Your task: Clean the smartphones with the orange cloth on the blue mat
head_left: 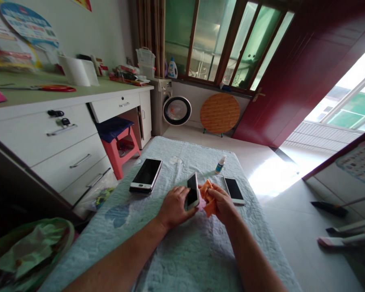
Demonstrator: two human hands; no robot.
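Observation:
My left hand [174, 207] grips a white-edged smartphone [193, 190], holding it tilted up on its side above the pale quilted cover [182, 251]. My right hand [220, 202] is closed on a crumpled orange cloth [207, 194] pressed against the phone's right edge. A larger phone stack with a dark screen [146, 175] lies to the left. Another white phone [234, 190] lies flat just right of my right hand. A small bottle with a blue cap [220, 164] stands beyond the hands.
A white desk with drawers [63, 138] runs along the left, with a red stool [117, 142] under it. A green plastic bag [27, 251] sits at the lower left. A washing machine [170, 107] and a round wooden tabletop [219, 112] stand by the far wall.

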